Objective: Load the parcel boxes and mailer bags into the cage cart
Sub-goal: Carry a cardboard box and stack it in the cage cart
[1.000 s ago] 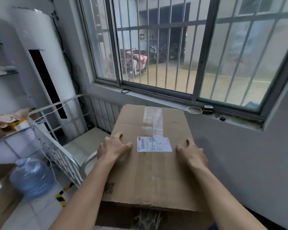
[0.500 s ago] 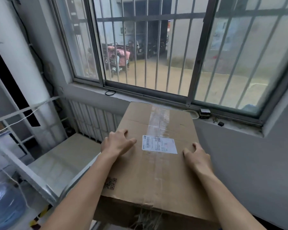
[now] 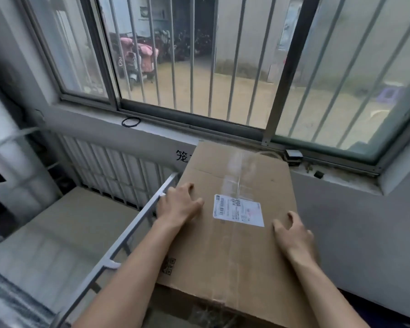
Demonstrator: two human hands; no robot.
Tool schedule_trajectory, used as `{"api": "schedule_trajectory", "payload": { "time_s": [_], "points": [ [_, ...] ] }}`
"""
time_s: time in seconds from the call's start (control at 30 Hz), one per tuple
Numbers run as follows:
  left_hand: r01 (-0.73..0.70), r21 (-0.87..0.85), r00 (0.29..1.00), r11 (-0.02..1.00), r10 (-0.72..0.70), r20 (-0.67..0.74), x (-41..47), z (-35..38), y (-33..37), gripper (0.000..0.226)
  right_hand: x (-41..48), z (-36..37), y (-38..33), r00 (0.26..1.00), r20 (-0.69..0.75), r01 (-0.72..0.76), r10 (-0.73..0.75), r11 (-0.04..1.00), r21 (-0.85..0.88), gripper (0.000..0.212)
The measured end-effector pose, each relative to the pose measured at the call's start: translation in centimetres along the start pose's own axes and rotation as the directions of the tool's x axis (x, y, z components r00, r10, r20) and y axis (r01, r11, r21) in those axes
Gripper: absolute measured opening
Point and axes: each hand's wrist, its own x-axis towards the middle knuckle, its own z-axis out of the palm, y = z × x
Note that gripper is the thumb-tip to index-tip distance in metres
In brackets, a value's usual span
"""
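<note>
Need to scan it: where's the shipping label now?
Head view, centre-right: the shipping label lies on top of the cardboard box, between the left hand and right hand.

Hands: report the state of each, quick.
Left hand: grips the cardboard parcel box at its left edge.
Right hand: grips the same box at its right edge.
</note>
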Motion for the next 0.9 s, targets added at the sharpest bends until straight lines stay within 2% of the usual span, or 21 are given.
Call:
{"api": "schedule_trajectory", "payload": {
  "time_s": [0.23, 0.47, 0.77, 0.9],
  "points": [
    [-0.01, 0.029, 0.998, 1.0, 0.008, 0.07, 5.3, 8.4, -1.0, 0.065, 5.5, 5.7, 3.9, 0.998, 0.011, -0.067, 0.068, 0.997, -0.029, 0.06],
    [-0.022, 0.021, 0.993, 1.0, 0.02, 0.115, 10.1, 17.8, -5.0, 0.077, 10.8, 13.2, 8.3, 0.996, 0.008, -0.09, 0.09, 0.995, -0.04, 0.063],
    [-0.04, -0.003, 0.995, 0.999, 0.041, 0.086, 17.1, 28.7, -13.4, 0.073, 16.6, 27.5, 12.4, 0.998, -0.002, -0.063, 0.063, 0.998, 0.006, 0.064],
    [-0.044, -0.002, 0.999, 0.999, 0.044, 0.024, 19.5, 31.9, -17.8, 0.071, 17.7, 33.7, 13.7, 0.999, -0.011, -0.033, 0.034, 0.999, 0.039, 0.065]
  ]
}}
